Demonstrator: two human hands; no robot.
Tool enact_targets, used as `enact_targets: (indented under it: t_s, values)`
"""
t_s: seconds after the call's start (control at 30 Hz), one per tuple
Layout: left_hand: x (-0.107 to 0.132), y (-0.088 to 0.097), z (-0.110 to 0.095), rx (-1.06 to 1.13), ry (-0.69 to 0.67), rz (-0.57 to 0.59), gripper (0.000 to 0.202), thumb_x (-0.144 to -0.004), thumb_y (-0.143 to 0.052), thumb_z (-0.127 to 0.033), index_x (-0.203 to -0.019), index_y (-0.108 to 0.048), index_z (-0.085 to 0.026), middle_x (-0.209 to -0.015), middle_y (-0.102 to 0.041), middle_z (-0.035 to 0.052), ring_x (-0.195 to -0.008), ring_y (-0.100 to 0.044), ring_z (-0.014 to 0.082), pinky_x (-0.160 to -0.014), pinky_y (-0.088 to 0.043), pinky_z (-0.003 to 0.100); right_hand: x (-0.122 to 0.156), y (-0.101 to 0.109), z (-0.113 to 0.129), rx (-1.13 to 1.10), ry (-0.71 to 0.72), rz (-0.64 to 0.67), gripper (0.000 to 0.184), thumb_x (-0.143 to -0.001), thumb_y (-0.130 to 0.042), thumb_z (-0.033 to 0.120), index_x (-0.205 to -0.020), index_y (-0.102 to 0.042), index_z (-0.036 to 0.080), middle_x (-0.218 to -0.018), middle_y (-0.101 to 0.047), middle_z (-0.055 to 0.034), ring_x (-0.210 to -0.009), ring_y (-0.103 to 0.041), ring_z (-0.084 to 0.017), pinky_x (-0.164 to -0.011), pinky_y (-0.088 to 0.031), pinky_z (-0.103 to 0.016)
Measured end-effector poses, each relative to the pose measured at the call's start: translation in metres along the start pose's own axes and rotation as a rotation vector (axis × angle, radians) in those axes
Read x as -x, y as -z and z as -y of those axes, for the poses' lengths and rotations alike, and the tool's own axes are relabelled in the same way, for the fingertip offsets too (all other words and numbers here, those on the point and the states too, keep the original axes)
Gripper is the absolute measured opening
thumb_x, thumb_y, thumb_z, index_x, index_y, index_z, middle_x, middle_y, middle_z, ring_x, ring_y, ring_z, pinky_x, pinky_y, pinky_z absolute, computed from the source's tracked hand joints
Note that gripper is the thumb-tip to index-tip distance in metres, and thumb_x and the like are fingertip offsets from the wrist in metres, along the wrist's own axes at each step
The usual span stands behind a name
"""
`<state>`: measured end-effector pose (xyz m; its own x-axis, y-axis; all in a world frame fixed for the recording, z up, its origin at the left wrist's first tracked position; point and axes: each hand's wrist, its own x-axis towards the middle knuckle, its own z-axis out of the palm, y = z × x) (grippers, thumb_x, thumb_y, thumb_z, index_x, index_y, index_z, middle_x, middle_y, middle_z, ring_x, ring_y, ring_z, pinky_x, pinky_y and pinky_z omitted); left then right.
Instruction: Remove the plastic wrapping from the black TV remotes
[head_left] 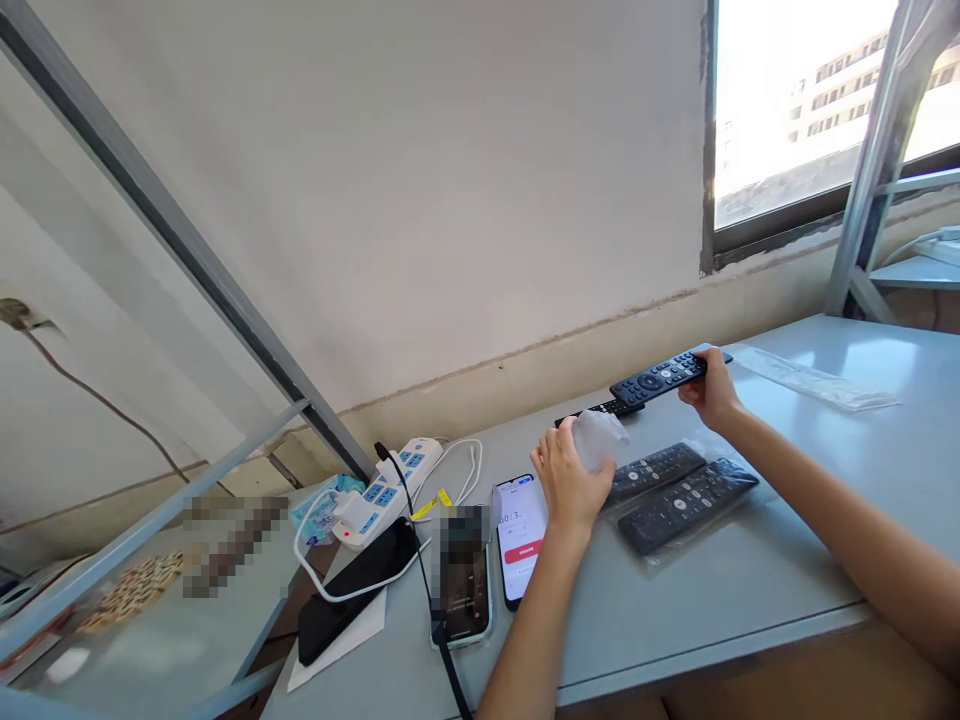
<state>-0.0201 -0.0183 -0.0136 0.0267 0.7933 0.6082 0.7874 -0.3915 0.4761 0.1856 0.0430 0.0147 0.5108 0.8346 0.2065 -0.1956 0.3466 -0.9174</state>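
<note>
The remote (660, 378) is raised over the desk (750, 600), buttons up, its far end pointing left. The right hand (711, 392) pinches its right end between thumb and fingers; some fingers are hidden. The right forearm enters from the lower right edge and reaches forward and leftward, nearly straight.

The left hand (570, 480) has its back to the camera, fingers curled round a crumpled white wrap (598, 440), thumb on the right side. The left forearm rises steeply from the bottom edge.

A second remote (621, 407) lies behind the left hand, partly covered by the raised one; contact between them cannot be determined. Two bagged remotes (686, 508) lie side by side between the forearms. A clear sleeve (817, 380) lies flat beyond the right hand. A lit phone (517, 530) lies just left of the left forearm; a power strip (390, 490) stands farther left.
</note>
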Motion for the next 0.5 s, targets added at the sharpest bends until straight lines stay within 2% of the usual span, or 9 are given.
enact_targets:
  t_s: [0.17, 0.33, 0.5]
  values:
    - [-0.0013, 0.0018, -0.0023, -0.005, -0.012, -0.032, 0.057, -0.060, -0.063, -0.019, -0.115, -0.048, -0.021, -0.099, -0.059, 0.0065, -0.095, -0.055, 0.0250, -0.084, -0.039, 0.039, 0.0045, -0.0051, -0.0003, -0.015, -0.135, 0.077, 0.030, -0.073, -0.049, 0.046, -0.059, -0.038, 0.021, -0.044, -0.035, 0.0021, -0.030, -0.020, -0.007, -0.027, -0.020, -0.022]
    - [-0.0021, -0.0055, 0.0022, 0.034, -0.037, -0.085, 0.045, -0.062, -0.061, -0.021, -0.105, -0.049, -0.019, -0.102, -0.060, 0.0083, -0.098, -0.055, 0.0253, -0.086, -0.039, 0.040, 0.0021, -0.0032, -0.0016, -0.019, -0.151, 0.100, 0.028, -0.067, -0.051, 0.046, -0.058, -0.039, 0.022, -0.044, -0.035, 0.0014, -0.032, -0.021, -0.008, -0.026, -0.019, -0.021]
    - [-0.0017, -0.0052, 0.0043, 0.089, -0.124, -0.075, 0.056, -0.074, -0.049, -0.019, -0.129, -0.038, -0.020, -0.109, -0.059, 0.0085, -0.103, -0.054, 0.0224, -0.088, -0.039, 0.038, -0.0033, 0.0020, -0.0024, -0.015, -0.124, 0.083, 0.034, -0.067, -0.047, 0.052, -0.054, -0.033, 0.023, -0.040, -0.028, 0.0018, -0.030, -0.018, -0.008, -0.025, -0.019, -0.023]
